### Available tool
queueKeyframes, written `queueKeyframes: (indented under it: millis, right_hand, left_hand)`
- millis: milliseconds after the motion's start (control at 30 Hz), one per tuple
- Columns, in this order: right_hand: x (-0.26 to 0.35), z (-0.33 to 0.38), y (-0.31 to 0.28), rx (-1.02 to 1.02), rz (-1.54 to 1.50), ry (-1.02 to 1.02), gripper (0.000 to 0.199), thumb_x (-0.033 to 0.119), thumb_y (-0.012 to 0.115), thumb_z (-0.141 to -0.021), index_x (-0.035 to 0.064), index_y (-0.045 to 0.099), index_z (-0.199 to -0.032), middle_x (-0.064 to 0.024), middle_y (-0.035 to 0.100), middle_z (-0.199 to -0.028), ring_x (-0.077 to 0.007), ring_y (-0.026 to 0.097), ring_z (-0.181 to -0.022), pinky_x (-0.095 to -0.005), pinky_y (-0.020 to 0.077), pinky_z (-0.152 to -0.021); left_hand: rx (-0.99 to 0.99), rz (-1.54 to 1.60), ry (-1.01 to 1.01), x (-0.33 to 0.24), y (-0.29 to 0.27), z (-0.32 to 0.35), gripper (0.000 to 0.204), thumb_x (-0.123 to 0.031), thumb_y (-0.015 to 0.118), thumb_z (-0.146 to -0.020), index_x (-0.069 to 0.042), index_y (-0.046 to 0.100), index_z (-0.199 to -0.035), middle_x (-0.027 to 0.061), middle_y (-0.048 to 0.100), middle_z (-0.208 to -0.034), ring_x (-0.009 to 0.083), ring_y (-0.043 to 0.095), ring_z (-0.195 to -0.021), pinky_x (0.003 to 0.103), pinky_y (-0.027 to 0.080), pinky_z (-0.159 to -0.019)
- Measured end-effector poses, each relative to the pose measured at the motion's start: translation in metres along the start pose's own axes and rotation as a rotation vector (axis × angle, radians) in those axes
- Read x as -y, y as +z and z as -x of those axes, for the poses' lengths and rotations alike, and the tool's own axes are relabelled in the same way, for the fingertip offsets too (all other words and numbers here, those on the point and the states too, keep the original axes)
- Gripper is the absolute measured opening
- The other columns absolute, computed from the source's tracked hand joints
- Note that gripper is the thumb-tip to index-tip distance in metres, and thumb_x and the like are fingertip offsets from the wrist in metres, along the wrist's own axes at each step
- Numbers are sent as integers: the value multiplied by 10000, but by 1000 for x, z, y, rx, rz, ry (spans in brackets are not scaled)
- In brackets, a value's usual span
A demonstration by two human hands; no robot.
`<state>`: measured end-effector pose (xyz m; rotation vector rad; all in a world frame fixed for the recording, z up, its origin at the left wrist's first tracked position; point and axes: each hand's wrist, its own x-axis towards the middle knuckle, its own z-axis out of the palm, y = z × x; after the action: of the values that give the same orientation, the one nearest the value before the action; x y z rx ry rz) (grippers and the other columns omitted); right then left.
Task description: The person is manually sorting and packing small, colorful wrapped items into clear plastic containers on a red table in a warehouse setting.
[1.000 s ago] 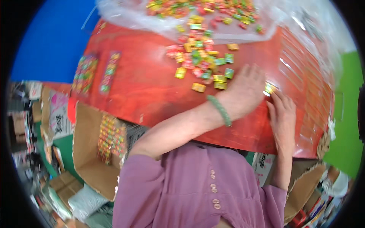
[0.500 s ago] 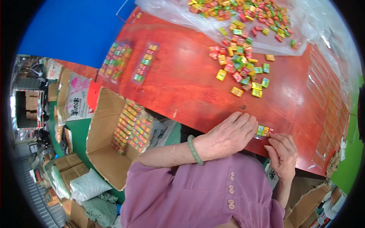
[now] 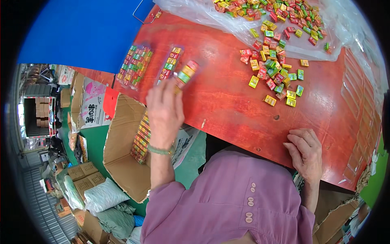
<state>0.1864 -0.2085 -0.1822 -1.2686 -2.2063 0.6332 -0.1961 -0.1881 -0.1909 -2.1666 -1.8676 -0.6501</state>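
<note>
- My left grip point(image 3: 164, 109), left of the frame's centre, is closed on the lower end of a strip point(image 3: 187, 74); both are blurred.
- This strip, a row of red, yellow and green pieces, slants up to the right over the red tabletop point(image 3: 227, 97); I cannot tell whether it touches the surface.
- Just left of it lies a second strip point(image 3: 170, 63), and beyond that, nearer the blue board point(image 3: 77, 36) at upper left, a group of strips point(image 3: 135, 65) side by side.
- My right grip point(image 3: 305, 152), right of centre and lower down, is at the near edge of the tabletop, released: fingers loosely bent, thumb apart, nothing seen in it.
- Loose pieces point(image 3: 271, 65) lie scattered at upper right of centre, well apart from both my grips.
- They trail down from a heap point(image 3: 284, 13) on a plastic sheet point(image 3: 313, 53) at the top of the frame.
- Clear trays point(image 3: 357, 99) lie along the right side.
- At lower left, a cardboard box point(image 3: 122, 132) contains more strips point(image 3: 141, 140), partly hidden by my left grip.
- A green bracelet point(image 3: 159, 151) circles my left wrist.
</note>
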Motion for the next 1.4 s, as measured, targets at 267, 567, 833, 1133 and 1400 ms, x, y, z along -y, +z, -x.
queueKeyframes:
  millis: [267,567,833,1133,1400]
  right_hand:
    - [-4,5,0,-17,6,17,214,12,794,-784,-29,714,-978,-151,709,-1024,-332,669,-955,-409,551,-811]
    - [-13,-9,-14,-56,45,36,187,42,779,-830,-19,717,-995,-137,714,-1046,-339,665,-974,-424,543,-846]
    - [-53,-73,16,-67,390,-57,491,68,674,-909,108,607,-1394,-136,588,-1429,-363,550,-1313,-472,455,-1080]
    - [-39,-35,5,2,281,5,401,83,656,-934,57,633,-1333,-130,605,-1407,-349,524,-1355,-467,437,-1100]
    - [-36,-15,-24,-56,145,132,253,29,697,-918,-2,694,-1168,-163,682,-1189,-346,654,-1080,-434,521,-937]
  left_hand:
    - [-40,-114,-117,49,29,-33,293,-72,684,-927,15,670,-1206,226,663,-1173,407,627,-1074,500,512,-928]
    - [-16,-182,-107,25,30,-31,408,-159,671,-985,23,603,-1343,260,547,-1428,422,546,-1295,501,465,-1074]
    - [294,372,207,-98,57,-60,595,-89,671,-963,-10,472,-1518,258,419,-1583,423,422,-1460,481,400,-1187]
    - [460,577,217,-134,54,-35,632,-24,661,-939,-2,448,-1533,245,342,-1631,429,401,-1474,477,418,-1179]
    - [324,674,199,-135,46,-18,605,6,733,-875,29,536,-1446,264,480,-1523,440,521,-1372,470,488,-1090]
